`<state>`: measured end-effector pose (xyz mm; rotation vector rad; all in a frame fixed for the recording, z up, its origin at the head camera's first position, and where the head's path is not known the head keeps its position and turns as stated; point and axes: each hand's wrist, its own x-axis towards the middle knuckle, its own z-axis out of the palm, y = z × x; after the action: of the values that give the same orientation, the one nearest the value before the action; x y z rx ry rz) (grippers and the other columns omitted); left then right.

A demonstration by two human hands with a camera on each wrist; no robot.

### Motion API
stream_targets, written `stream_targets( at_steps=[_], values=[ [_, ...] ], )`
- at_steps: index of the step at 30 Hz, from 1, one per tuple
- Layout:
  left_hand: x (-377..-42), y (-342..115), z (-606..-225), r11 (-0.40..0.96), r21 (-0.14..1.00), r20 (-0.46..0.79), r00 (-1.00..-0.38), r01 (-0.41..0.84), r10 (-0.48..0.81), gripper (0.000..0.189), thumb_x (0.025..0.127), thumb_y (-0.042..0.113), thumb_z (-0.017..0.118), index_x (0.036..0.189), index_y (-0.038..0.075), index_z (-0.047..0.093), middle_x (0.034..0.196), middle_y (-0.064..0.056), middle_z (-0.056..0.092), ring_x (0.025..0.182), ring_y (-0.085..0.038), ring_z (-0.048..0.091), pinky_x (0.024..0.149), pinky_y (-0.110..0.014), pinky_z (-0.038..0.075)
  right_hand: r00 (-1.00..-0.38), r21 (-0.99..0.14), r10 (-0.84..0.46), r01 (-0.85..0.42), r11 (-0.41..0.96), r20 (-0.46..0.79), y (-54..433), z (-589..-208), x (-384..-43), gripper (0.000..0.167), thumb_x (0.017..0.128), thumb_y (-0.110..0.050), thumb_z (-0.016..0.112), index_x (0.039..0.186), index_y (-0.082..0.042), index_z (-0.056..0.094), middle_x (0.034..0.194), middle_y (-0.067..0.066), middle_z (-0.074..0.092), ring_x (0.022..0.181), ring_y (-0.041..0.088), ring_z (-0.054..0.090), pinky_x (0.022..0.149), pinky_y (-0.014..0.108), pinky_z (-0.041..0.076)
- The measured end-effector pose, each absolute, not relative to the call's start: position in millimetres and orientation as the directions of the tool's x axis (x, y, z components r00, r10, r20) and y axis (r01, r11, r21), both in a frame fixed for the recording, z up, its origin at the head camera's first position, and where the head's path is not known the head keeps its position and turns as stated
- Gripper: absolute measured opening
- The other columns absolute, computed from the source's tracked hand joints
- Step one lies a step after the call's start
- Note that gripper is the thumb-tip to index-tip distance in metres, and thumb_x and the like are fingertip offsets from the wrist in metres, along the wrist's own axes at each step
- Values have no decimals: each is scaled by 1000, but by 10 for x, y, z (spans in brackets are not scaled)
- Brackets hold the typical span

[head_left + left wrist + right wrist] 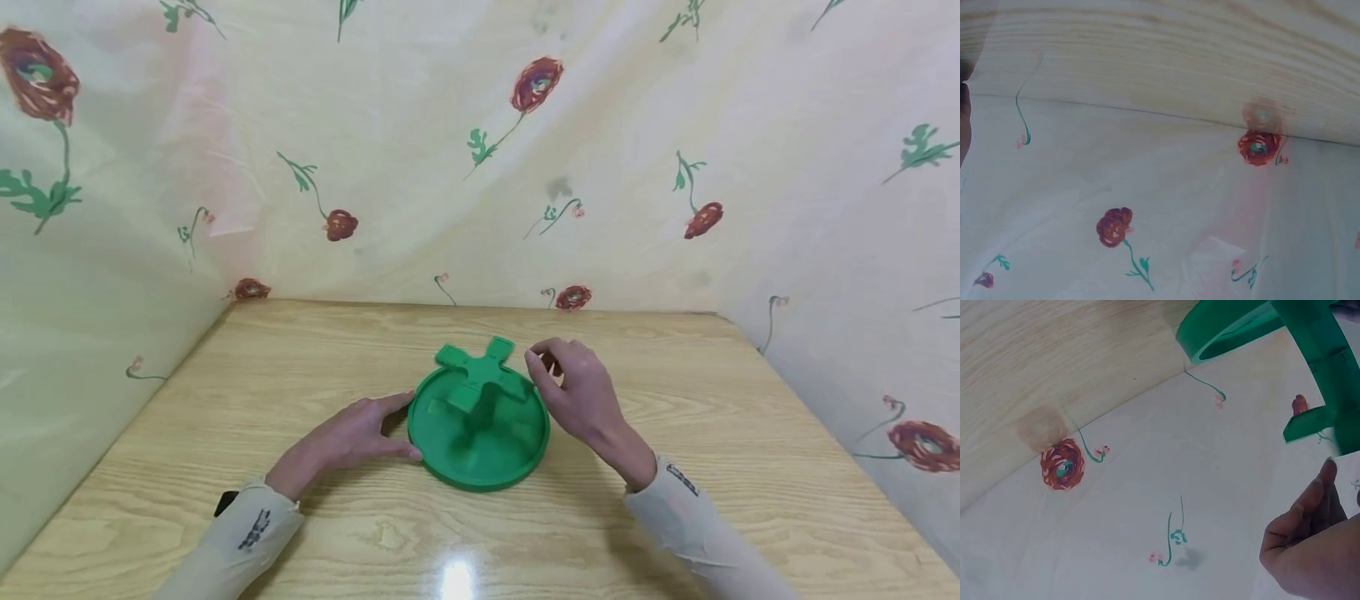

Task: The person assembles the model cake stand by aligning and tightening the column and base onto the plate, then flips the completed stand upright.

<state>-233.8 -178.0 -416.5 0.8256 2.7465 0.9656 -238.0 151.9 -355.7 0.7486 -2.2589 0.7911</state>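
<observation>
A green round tray (480,467) with a raised rim lies on the wooden table. From its middle rises a green post (487,408), topped by a green four-armed cross piece (483,367). My left hand (356,429) rests at the tray's left rim, thumb and forefinger spread along its curve. Beside the cross piece, on the right, is my right hand (577,387) with loosely bent fingers and nothing in them. The right wrist view has the fingertips (1330,465) just below one arm end, whose edge is blurred. Only a sliver of the left hand shows in the left wrist view.
Bare wood-grain table (337,508) surrounds the tray. A pale cloth (420,167) printed with red flowers hangs behind the table and along both sides. Shadows of the cross piece fall on the tray floor.
</observation>
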Motion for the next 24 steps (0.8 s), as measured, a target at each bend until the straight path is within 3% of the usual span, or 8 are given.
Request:
stream_targets(
  at_steps=[4,7,10,15,20,24],
  values=[
    [-2329,-1785,-4161,653,606,68,-848,454,526,98,84,51,84,153,-6,45,151,-21,51,140,-35,48,112,-52,42,-681,-348,-358,-671,655,639,1510,-3566,-2370,18,100,-11,68,114,0,71,105,13,67,98,33,60,78,46,53],
    [-2324,-1785,-4163,657,604,65,-850,450,523,98,83,52,84,153,-6,45,151,-21,51,140,-35,48,112,-52,42,-719,-372,-391,-655,657,575,1501,-3578,-2355,32,102,-15,67,128,3,67,123,18,64,115,38,57,91,55,53],
    [-2323,-1782,-4167,659,606,62,-852,446,520,98,83,53,84,153,-5,45,151,-20,51,141,-34,47,112,-52,42,-745,-391,-405,-638,664,530,1489,-3577,-2348,40,103,-18,66,137,4,62,131,20,61,122,40,54,97,57,50],
    [-2329,-1776,-4171,659,606,63,-853,446,519,99,83,54,84,153,-4,45,151,-20,51,141,-34,47,113,-52,42,-766,-406,-427,-626,665,481,1491,-3568,-2376,40,105,-13,61,142,5,59,130,20,61,121,39,54,96,54,51],
    [-2331,-1774,-4161,658,609,61,-853,443,518,99,83,54,83,153,-5,45,152,-20,51,141,-35,46,113,-53,41,-762,-411,-479,-642,647,437,1523,-3560,-2445,42,103,1,53,146,3,55,125,19,58,110,36,53,86,49,50],
    [-2330,-1776,-4158,659,611,59,-855,439,515,99,83,54,83,153,-4,45,152,-20,51,141,-34,47,113,-53,41,-761,-425,-500,-647,633,413,1534,-3572,-2503,42,104,-2,58,146,2,55,120,16,59,104,33,55,82,45,51]
  ],
)
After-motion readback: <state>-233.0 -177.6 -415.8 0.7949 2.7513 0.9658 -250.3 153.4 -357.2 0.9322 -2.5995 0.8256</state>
